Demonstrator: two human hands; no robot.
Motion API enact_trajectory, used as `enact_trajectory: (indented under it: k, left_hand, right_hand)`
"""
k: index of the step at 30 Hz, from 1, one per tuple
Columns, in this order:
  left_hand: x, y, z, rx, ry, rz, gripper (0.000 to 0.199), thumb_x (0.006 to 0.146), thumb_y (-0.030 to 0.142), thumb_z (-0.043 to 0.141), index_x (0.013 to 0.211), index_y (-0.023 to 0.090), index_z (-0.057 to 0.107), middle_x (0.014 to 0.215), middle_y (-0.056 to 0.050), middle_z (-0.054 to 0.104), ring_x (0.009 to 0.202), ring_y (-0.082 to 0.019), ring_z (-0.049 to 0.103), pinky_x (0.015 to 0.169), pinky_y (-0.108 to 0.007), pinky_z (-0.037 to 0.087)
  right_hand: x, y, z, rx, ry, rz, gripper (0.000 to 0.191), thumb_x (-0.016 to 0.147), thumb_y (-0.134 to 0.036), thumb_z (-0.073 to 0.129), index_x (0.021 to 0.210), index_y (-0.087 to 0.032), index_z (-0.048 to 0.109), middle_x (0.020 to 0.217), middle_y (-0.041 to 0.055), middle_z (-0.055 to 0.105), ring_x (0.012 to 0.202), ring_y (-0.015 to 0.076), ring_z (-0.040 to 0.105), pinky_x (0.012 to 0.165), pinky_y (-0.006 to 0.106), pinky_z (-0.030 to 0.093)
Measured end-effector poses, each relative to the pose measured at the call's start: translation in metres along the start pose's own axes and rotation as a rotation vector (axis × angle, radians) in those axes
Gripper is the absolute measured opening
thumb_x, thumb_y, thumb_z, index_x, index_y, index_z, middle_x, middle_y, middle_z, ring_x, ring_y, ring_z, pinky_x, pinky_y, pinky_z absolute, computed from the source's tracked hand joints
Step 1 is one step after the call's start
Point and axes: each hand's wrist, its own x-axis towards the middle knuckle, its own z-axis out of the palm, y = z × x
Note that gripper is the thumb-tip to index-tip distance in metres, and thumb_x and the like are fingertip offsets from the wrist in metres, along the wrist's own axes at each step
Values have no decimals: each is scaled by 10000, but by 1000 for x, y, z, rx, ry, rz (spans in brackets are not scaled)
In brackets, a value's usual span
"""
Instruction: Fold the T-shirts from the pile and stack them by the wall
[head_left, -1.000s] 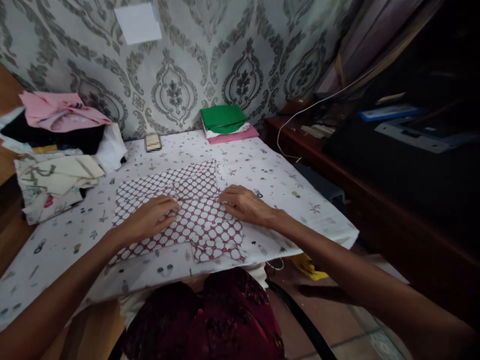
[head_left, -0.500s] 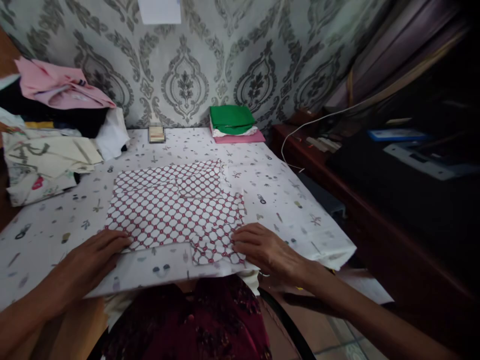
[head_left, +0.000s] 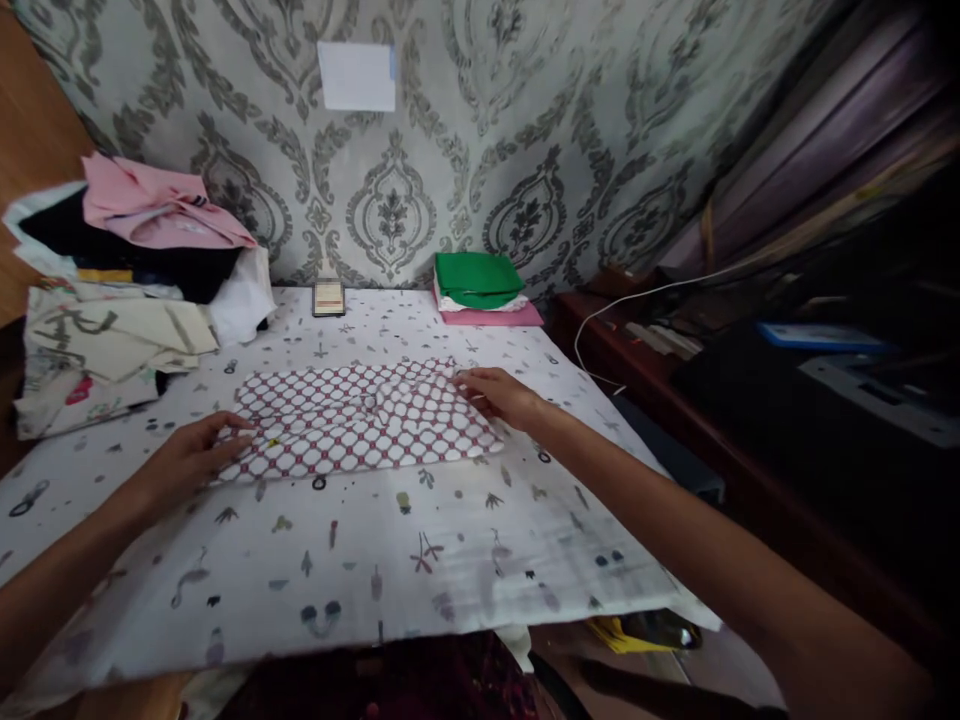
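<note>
A white cloth garment (head_left: 352,430) with a dark lattice and red dots lies folded into a wide strip across the table, its top layer slightly rumpled. At its left edge is my left hand (head_left: 196,455), fingers stretched and apart, fingertips touching the cloth. My right hand (head_left: 501,395) is at the upper right corner, with bent fingers closed on the fabric there; the fingertips are partly hidden.
The table bears a white printed tablecloth (head_left: 375,560). A heap of clothes (head_left: 120,330) stands at the left. Against the wall are a small framed card (head_left: 328,298) and a folded stack with a green cloth (head_left: 478,280). A dark red desk with a white cable (head_left: 645,292) borders the right.
The near part of the garment has been folded away from me, making it narrower. Both hands have moved farther across the table, the right one most. The view has tilted up.
</note>
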Motion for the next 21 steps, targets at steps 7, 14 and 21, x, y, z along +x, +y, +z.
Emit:
enact_trajectory:
  k: [7,14,21]
  left_hand:
    - [-7,2,12,-1,53,-73,659,704,708,597,1178,250,569,589,88,328,534,-123,310,505,-218,220]
    - [-2,6,11,50,14,-120,650,680,684,599,1203,305,524,529,101,302,479,-126,298,460,-211,230]
    - [-4,9,16,164,130,-78,543,746,672,497,1172,338,544,517,85,319,476,-147,325,446,-212,243]
  right_hand:
    - [10,16,-4,48,62,2,210,850,-373,656,946,-187,638,652,-5,608,493,80,476,451,191,350]
    - [-34,31,-7,-362,162,-332,307,836,-405,630,1065,-201,645,582,-59,566,563,127,518,559,252,382]
    - [-66,48,-9,-499,266,-330,284,827,-260,604,1107,-225,636,659,-45,656,599,131,576,624,268,431]
